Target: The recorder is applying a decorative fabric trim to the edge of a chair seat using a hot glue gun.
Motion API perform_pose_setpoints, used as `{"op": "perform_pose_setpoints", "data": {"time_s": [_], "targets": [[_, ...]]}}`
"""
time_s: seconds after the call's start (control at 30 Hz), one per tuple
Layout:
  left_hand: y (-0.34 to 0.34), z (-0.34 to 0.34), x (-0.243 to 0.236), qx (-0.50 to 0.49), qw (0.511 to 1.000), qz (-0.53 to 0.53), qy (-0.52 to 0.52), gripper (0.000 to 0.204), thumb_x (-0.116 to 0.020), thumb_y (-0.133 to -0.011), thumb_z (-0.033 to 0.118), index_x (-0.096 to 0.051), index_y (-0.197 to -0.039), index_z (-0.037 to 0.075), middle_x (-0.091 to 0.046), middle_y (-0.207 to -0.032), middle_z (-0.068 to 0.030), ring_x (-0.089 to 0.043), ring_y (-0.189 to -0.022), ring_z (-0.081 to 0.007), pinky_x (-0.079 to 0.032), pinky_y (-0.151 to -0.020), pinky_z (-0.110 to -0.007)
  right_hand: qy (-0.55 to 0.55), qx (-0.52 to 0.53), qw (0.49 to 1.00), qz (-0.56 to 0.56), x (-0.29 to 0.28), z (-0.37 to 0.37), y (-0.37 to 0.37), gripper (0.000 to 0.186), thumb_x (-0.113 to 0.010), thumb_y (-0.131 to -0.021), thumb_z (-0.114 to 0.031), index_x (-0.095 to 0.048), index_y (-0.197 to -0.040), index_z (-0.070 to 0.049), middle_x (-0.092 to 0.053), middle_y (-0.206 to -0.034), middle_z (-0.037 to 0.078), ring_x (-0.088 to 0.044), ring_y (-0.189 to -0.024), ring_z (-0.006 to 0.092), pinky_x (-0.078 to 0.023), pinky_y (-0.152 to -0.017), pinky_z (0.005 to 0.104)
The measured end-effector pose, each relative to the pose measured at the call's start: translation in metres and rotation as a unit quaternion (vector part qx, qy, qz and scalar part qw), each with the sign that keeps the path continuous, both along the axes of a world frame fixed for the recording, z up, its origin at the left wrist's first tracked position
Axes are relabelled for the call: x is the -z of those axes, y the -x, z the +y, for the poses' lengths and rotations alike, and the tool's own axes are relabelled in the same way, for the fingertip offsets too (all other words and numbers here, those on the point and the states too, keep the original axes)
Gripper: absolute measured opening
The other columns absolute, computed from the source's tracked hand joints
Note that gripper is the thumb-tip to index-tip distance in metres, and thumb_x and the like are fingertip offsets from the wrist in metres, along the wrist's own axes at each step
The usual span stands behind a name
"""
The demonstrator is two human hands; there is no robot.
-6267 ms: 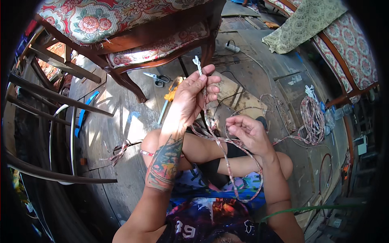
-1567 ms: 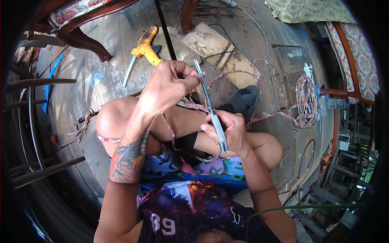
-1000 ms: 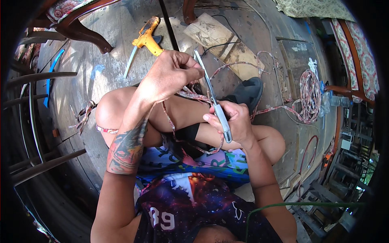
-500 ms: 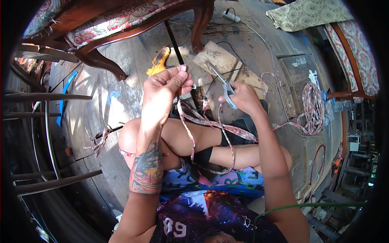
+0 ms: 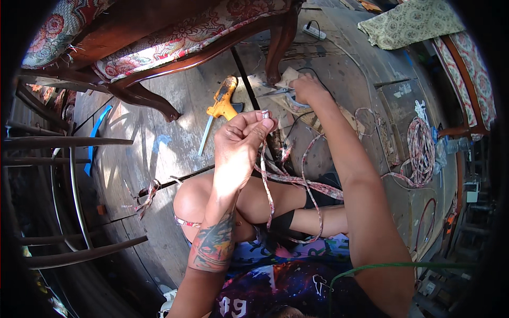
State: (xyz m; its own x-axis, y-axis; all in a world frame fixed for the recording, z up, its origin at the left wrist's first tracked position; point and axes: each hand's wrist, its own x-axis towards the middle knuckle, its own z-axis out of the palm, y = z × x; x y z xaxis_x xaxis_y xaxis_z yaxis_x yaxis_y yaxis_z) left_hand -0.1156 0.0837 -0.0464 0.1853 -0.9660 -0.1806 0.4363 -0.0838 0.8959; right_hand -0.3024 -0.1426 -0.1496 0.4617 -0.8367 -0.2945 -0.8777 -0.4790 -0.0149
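Centre: left hand [image 5: 238, 142] pinches a cord end [image 5: 265, 113], which could slip if loosened; upper centre: right hand [image 5: 311, 90] holds scissors [image 5: 275, 92].

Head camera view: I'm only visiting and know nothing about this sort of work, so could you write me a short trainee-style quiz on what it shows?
1. Which hand is at the scissors?
2. True or false: the yellow glue gun lies on the wooden floor.
3. What hangs down from the left hand? (a) a bottle (b) a patterned cord (c) a green cloth

Key: 1. The right hand. 2. True. 3. (b)
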Motion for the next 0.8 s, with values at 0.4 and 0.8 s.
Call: {"op": "perform_pose_setpoints", "data": {"time_s": [0.4,0.8], "targets": [[0.015,-0.006,0.001,-0.069,0.997,0.023,0.018,0.017,-0.073,-0.095,0.005,-0.072,-0.110,-0.003,-0.073,-0.093,-0.0043,-0.063,-0.077,-0.0066,-0.051,-0.070,-0.021,-0.033,0.048,0.996,0.061,0.020,-0.016,0.031,0.027,-0.059,-0.094,-0.010,-0.074,-0.116,-0.006,-0.069,-0.127,0.019,-0.065,-0.122,0.0359,-0.054,-0.099,0.0450],[-0.002,0.001,-0.010,-0.203,0.975,-0.061,0.060,0.014,-0.071,-0.098,0.010,-0.066,-0.109,0.002,-0.068,-0.086,-0.0005,-0.057,-0.070,-0.0033,-0.042,-0.058,-0.018,-0.570,0.089,0.463,-0.673,-0.100,0.146,-0.037,0.036,-0.058,-0.107,-0.022,-0.060,-0.131,0.005,-0.069,-0.105,0.010,-0.069,-0.085,0.0164,-0.059,-0.067,0.0299]]}}
